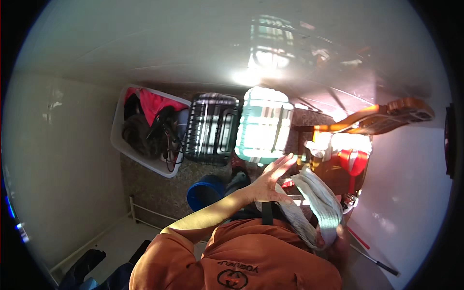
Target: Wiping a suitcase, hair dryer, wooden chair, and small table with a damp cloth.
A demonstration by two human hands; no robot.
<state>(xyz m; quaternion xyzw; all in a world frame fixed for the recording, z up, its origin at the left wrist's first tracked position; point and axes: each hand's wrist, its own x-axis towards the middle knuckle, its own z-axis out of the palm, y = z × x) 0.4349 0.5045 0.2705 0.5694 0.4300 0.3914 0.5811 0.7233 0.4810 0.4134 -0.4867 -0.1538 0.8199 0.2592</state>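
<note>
My left hand (270, 183) is spread, fingers apart, with nothing in its grasp. Beside it hangs a long pale knitted cloth (313, 195), folded over in a loop. At the loop's lower end my right hand (335, 241), partly blurred, grips the fabric close to my orange shirt (246, 250). One strand of the cloth runs down past my waist. Beyond my left fingertips stands a mint-green plaid hard-shell suitcase (264, 127), bright with sunlight. A black-and-white plaid suitcase (212, 128) is right next to it on the left.
A white plastic tub (117, 127) at the left holds pink and dark items. A blue bucket (204, 192) sits near my legs. Curved wooden furniture (391, 116) and a red object (353, 161) are to the right. A pale metal rack (132, 210) is at the lower left.
</note>
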